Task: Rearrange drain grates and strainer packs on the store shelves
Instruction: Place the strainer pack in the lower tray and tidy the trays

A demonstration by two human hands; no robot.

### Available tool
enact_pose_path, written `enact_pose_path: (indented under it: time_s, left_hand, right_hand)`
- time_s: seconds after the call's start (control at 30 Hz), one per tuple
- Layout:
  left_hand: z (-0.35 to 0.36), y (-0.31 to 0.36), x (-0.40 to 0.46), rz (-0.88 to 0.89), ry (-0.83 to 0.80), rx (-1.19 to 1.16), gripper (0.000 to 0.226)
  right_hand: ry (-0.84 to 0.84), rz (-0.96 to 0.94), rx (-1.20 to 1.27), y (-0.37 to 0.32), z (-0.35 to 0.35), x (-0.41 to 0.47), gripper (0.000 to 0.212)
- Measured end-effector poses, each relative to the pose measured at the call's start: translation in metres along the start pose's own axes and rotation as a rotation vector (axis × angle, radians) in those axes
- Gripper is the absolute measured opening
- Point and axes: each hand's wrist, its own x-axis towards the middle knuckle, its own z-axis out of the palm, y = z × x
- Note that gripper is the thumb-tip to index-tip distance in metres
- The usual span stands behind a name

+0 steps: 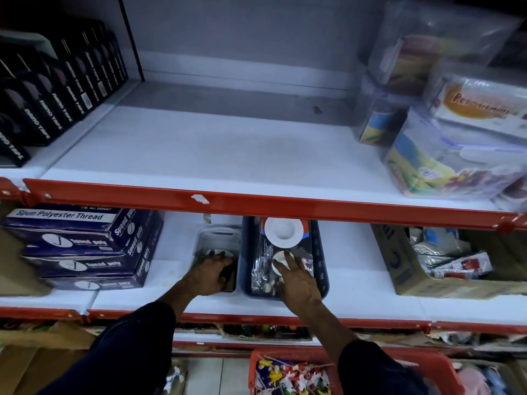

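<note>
The red front rail of the upper shelf (285,206) cut across the view and hid the back part of the lower shelf (348,280), so the far ends of everything on it were out of sight. A dark blue tray (320,269) sat on that lower shelf, its rear edge lost under the rail. Inside lay strainer packs (266,260) in shiny clear wrap; glare made their printing unreadable. One white round strainer (283,232) showed plainly at the tray's back, partly tucked under the rail, and a second pale disc lay half covered by the right hand (296,283). That hand rested flat on the packs with its fingers spread apart, gripping nothing that could be seen.

Just left of the tray lay a clear blister pack (216,238) holding a round metal drain grate, its lower half hidden by the left hand (211,273). The left hand curled over the pack's near part with fingers bent down on it; whether it actually gripped the pack or only pressed on it could not be told. A dark flat item under the palm was too obscured to identify.

Further left, purple thread boxes (82,246) stood stacked, and a cardboard carton (405,269) of blurred packets sat to the right. The upper shelf held black boxes (54,89) at left and blurred plastic containers (456,138) at right. A red basket (439,369) was cut off at the bottom edge.
</note>
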Motion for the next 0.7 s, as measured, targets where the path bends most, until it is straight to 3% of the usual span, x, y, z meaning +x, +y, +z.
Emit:
enact_pose_path:
  time_s: [0.17, 0.37, 0.53, 0.7]
  left_hand:
    - [-0.008, -0.004, 0.006, 0.046, -0.11, -0.074, 0.061]
    - [-0.019, -0.002, 0.006, 0.075, -0.176, 0.071, 0.078]
    - [-0.021, 0.003, -0.002, 0.115, -0.129, 0.201, 0.064]
    - [-0.02, 0.018, -0.035, 0.09, 0.01, 0.118, 0.035]
  right_hand:
    - [-0.062, 0.026, 0.051, 0.002, 0.002, 0.0, 0.065]
    - [-0.112, 0.035, -0.027, -0.002, 0.0, 0.002, 0.071]
    - [-0.142, 0.012, -0.07, -0.005, -0.005, -0.001, 0.073]
    - [-0.032, -0.108, -0.02, -0.01, -0.02, -0.021, 0.046]
